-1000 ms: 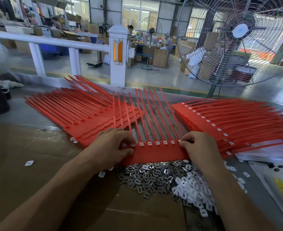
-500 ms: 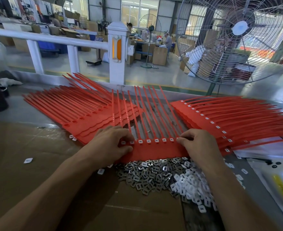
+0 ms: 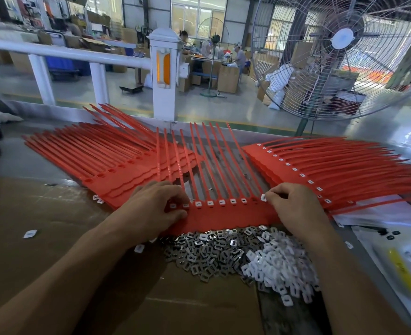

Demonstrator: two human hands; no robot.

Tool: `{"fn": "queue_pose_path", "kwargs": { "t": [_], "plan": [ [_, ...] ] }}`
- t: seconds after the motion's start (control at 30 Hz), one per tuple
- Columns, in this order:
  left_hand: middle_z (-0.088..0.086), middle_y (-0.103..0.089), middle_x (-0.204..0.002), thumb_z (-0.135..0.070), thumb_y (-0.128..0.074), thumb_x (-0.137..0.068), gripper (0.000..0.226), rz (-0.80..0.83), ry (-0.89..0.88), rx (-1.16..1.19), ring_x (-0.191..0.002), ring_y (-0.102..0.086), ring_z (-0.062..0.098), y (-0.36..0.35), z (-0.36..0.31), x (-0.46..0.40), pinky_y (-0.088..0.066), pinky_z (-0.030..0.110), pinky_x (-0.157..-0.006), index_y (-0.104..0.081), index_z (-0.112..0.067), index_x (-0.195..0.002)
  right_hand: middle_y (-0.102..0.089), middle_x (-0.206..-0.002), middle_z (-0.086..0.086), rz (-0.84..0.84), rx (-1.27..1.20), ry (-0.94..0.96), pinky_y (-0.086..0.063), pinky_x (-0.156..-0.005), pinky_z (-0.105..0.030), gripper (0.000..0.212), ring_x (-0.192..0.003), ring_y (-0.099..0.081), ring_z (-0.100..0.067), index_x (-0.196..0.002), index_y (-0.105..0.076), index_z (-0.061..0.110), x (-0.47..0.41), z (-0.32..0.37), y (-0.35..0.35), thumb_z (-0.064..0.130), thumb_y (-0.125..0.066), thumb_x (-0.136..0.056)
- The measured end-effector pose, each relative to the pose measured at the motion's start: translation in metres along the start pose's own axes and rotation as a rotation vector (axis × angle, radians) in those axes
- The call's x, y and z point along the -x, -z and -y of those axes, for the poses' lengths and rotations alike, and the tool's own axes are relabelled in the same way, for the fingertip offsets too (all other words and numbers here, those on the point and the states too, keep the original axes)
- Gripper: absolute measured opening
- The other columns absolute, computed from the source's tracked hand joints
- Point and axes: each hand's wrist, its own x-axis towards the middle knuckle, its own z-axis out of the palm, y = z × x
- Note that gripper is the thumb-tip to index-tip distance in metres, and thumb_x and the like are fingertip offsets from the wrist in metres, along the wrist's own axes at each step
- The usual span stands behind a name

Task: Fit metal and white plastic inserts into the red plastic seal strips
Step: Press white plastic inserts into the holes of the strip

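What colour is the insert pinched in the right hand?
White, seen in the head view.

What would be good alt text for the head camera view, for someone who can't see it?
Two hands work on a red seal strip on a workbench: the left hand presses its left end while the right hand pinches a white insert at its right end. Heaps of metal inserts and white plastic inserts lie in front.
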Motion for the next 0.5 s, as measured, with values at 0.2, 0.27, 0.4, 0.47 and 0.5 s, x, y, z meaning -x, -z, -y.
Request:
{"fn": "queue_pose_path", "kwargs": {
  "t": [0.2,0.27,0.4,0.47,0.5],
  "plan": [
    [-0.024,-0.055,-0.111,-0.044,-0.069,-0.090,0.023,-0.002,0.005,0.003,-0.112,-0.048,0.002,-0.0009,0.0008,-0.0006,-0.042,0.041,-0.106,-0.065,-0.042,-0.112,-0.067,-0.064,0.009,0.026,-0.029,0.006,-0.037,-0.054,-0.023,0.013,-0.055,-0.056,-0.001,-0.080,-0.074,0.027,0.0042,-0.0017,0.0080,0.028,-0.073,-0.092],
    [-0.025,-0.055,-0.110,-0.044,-0.070,-0.090,0.022,-0.001,0.009,0.004,-0.111,-0.048,0.002,-0.0014,0.0013,-0.0013,-0.042,0.042,-0.106,-0.065,-0.043,-0.112,-0.069,-0.065,0.009,0.065,-0.033,0.010,-0.039,-0.055,-0.023,0.013,-0.054,-0.058,-0.002,-0.079,-0.074,0.027,0.0046,-0.0007,0.0088,0.025,-0.074,-0.091],
    [-0.025,-0.055,-0.110,-0.044,-0.070,-0.090,0.022,0.003,0.010,0.004,-0.111,-0.049,0.002,-0.0016,0.0019,-0.0021,-0.042,0.042,-0.106,-0.065,-0.043,-0.112,-0.069,-0.065,0.013,0.111,0.055,0.029,-0.036,-0.048,-0.012,0.013,-0.058,-0.060,0.008,-0.078,-0.073,0.028,0.0040,-0.0004,0.0030,0.024,-0.074,-0.090],
    [-0.025,-0.056,-0.110,-0.044,-0.070,-0.090,0.022,-0.002,0.007,0.003,-0.111,-0.049,0.002,-0.0021,0.0020,-0.0025,-0.043,0.042,-0.105,-0.065,-0.044,-0.111,-0.068,-0.063,0.011,0.080,0.037,0.031,-0.036,-0.045,-0.010,0.012,-0.056,-0.061,0.008,-0.081,-0.072,0.027,0.0020,-0.0018,0.0002,0.025,-0.072,-0.092],
    [-0.025,-0.056,-0.109,-0.045,-0.070,-0.090,0.022,-0.004,0.006,0.006,-0.110,-0.049,0.001,-0.0023,0.0020,-0.0025,-0.043,0.042,-0.105,-0.065,-0.044,-0.111,-0.070,-0.063,0.009,0.056,0.011,0.023,-0.036,-0.047,-0.010,0.011,-0.056,-0.063,0.005,-0.083,-0.071,0.026,0.0014,-0.0021,-0.0005,0.025,-0.069,-0.093]
  ]
}}
